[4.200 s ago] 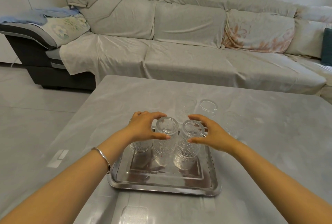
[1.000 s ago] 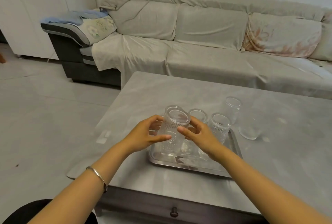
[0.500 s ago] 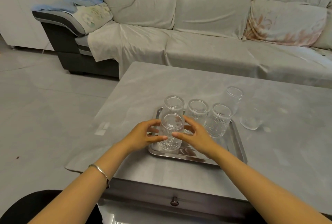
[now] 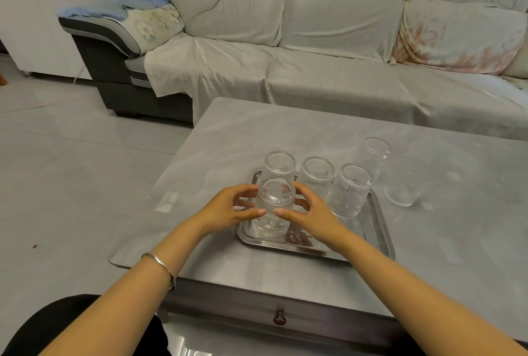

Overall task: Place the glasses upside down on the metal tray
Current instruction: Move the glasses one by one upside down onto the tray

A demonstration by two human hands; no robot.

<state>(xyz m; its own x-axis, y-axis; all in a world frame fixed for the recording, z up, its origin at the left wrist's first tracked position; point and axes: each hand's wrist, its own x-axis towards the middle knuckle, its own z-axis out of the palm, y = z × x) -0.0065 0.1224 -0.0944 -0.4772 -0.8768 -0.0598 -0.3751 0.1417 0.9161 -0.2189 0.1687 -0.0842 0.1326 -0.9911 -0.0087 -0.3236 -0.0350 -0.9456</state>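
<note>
A metal tray [image 4: 383, 230] lies on the grey table. Three ribbed glasses stand upside down in its back row: left [image 4: 279, 167], middle [image 4: 317, 174], right [image 4: 350, 193]. A fourth ribbed glass [image 4: 275, 193] stands upside down at the tray's front left. My left hand [image 4: 225, 210] and my right hand [image 4: 311, 215] cup it from both sides, thumbs and fingertips touching its wall. Off the tray, past its back right corner, a smooth tall glass [image 4: 373, 155] stands upside down. Further right, a short glass [image 4: 403, 184] sits upright.
The table's near edge [image 4: 257, 278] has a drawer with a dark knob [image 4: 278, 317] below it. Behind the table runs a grey covered sofa [image 4: 314, 70]. To the left is open tiled floor [image 4: 71, 170]. The tray's front right part is bare.
The glass between my hands has come down from above the tray onto its front left spot. My hands stay around it, fingers a little looser.
</note>
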